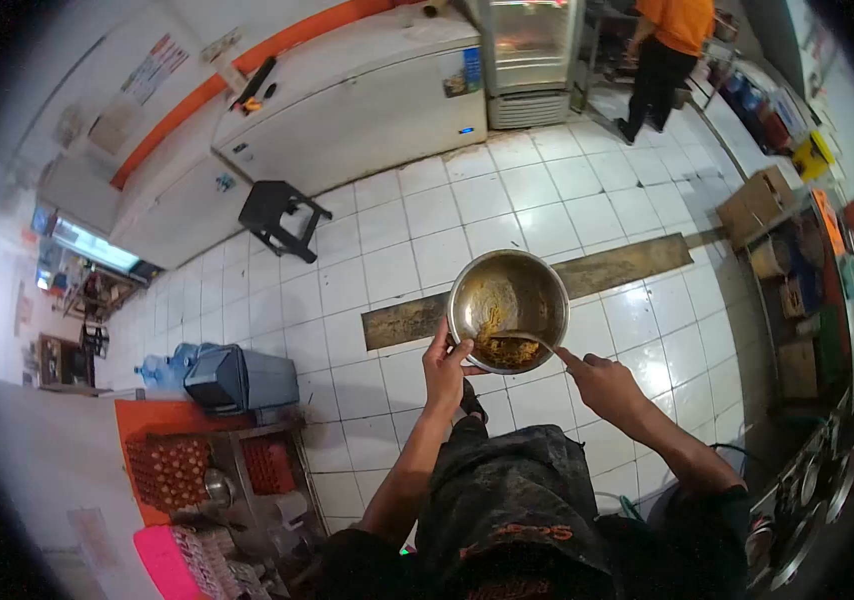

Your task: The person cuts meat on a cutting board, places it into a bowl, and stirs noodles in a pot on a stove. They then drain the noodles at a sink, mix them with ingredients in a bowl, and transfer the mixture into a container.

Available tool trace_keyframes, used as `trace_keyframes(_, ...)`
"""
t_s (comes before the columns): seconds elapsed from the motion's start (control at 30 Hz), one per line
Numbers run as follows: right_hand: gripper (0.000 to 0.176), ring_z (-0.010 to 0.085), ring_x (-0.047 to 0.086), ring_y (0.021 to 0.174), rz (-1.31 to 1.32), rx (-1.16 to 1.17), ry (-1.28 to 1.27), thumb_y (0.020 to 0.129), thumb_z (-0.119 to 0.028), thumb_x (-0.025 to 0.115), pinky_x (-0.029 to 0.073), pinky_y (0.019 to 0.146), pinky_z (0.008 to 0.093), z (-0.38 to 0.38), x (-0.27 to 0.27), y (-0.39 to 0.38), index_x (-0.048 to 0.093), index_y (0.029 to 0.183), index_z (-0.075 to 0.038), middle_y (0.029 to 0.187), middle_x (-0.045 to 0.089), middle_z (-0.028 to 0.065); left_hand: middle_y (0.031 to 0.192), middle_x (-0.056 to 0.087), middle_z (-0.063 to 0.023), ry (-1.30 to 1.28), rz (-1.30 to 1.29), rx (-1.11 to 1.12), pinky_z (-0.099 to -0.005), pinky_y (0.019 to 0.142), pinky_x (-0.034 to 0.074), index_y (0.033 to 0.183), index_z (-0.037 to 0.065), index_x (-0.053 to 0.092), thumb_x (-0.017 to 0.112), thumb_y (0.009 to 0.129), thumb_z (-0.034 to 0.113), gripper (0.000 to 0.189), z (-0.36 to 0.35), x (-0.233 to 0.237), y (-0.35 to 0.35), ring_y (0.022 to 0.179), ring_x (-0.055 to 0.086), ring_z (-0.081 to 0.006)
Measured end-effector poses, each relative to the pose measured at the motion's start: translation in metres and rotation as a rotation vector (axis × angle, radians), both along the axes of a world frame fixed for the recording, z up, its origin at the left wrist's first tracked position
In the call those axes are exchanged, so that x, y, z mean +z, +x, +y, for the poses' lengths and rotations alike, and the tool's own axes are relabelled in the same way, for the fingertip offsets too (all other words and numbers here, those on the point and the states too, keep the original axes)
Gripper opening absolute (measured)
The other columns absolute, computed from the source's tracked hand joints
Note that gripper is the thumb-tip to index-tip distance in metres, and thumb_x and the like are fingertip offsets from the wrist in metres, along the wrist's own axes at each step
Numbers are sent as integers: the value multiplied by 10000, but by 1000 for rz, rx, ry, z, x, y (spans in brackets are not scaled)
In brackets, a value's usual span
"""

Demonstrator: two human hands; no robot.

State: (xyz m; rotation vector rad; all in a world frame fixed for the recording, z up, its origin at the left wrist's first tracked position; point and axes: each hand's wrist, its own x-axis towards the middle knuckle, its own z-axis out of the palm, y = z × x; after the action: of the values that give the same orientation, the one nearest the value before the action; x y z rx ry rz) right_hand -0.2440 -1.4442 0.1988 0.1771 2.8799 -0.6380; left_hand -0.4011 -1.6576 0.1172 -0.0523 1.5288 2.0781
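A round metal mixing bowl (509,275) is held up in front of me over the tiled floor. My left hand (447,365) grips its lower left rim, thumb over the edge. In the bottom of the bowl lies a yellow-brown, paste-like food mixture (507,350), with smears up the inner wall. My right hand (602,385) is closed around the handle of a metal spoon (532,338), whose head rests in the mixture. The exact shape of the spoon's head is partly hidden by the food.
A black plastic stool (282,215) stands by a long white chest freezer (357,120). A person in an orange shirt (677,25) is at the back right. Shelves with boxes (757,205) line the right; egg trays (167,470) and a grey bin (242,380) are left.
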Motion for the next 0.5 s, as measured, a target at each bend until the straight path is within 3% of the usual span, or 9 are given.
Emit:
trace_keyframes(0.23,589,310,615,557,13,199,62,868,-34,531,533,499,416,-56,41,-108,419,1434,-153,726,583,125,1245,573,-150,45,159,141,-361,748,651,1482,23,295,564,905,-3,637,-82,-3,-94,1016,648,-198)
trace_keyframes(0.37,610,254,623,562,-32,363,258,857,-49,575,532,484,383,-87,16,-187,421,1436,-164,780,593,109,1246,568,-139,97,100,225,-357,748,652,1476,8,297,542,914,-9,614,-106,7,-124,1004,650,-207)
trace_keyframes(0.43,615,247,623,569,406,400,277,854,-48,581,523,464,363,-98,-16,-237,421,1435,-171,772,585,98,1287,541,-151,63,156,229,-373,712,657,1481,16,292,530,921,-3,609,-123,-2,-135,1006,652,-225)
trace_keyframes(0.5,577,256,631,597,324,395,278,865,-45,570,535,487,370,-107,-3,-276,445,1415,-168,801,586,103,1319,518,-151,57,198,260,-365,711,658,1484,8,278,528,928,14,610,-140,2,-156,985,657,-213)
